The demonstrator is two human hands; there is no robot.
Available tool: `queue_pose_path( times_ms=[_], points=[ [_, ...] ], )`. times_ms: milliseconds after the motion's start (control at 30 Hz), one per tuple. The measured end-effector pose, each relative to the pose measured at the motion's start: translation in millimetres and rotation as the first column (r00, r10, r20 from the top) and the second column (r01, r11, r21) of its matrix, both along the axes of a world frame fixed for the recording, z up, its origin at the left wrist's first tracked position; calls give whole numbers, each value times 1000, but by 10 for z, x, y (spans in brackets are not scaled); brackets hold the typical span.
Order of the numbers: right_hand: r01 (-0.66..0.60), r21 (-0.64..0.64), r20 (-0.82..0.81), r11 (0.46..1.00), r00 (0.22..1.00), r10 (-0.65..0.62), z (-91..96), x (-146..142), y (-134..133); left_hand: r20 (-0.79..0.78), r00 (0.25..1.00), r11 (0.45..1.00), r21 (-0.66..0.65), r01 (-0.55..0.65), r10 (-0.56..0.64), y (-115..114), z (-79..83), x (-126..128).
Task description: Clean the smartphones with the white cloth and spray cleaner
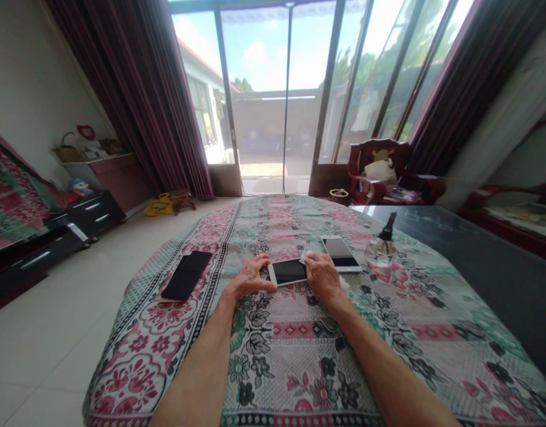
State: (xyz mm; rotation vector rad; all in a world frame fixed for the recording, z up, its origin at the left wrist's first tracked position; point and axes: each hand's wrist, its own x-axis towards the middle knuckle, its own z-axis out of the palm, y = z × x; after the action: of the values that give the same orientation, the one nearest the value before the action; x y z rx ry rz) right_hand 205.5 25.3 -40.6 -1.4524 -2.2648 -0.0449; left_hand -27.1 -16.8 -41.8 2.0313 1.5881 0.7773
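Note:
A white phone with a dark screen (291, 271) lies sideways on the patterned tablecloth in front of me. My left hand (254, 276) grips its left end, the thumb along the near edge and the fingers at the far edge. In my right hand (321, 276) is a crumpled white tissue (304, 255), pressed against the phone's right end; that end is partly hidden. Just beyond the right hand rests a second white phone (340, 254), face up. Off to the left lies a black phone (187, 275), set at a slant.
A clear bottle with a black top (386, 234) stands on the table's right side. The flowered tablecloth (300, 356) covers the round table, with a dark surface (469, 267) beside it. A red wooden chair (375, 172) stands behind, near the glass doors (262, 118).

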Motion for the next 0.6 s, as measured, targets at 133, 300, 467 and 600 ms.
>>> queue_pose_path(
  times_ms=[133, 300, 467, 600],
  points=[
    [-60, -15, 6, 998, 998, 60, 1, -11, -31, -7, 1000, 1000, 7, 8, -8, -9, 18, 8],
    [-147, -39, -28, 988, 989, 146, 42, -26, -90, -10, 1000, 1000, 11, -2, 2, -11, 30, 19],
    [-210, -57, -8, 976, 978, 210, 100, -48, -157, -33, 999, 1000, 5, 9, -9, 0, 16, 16],
    [-248, -80, 10, 966, 968, 249, 151, -54, -262, -36, 999, 1000, 8, 14, -14, 17, -22, 4]
  ],
)
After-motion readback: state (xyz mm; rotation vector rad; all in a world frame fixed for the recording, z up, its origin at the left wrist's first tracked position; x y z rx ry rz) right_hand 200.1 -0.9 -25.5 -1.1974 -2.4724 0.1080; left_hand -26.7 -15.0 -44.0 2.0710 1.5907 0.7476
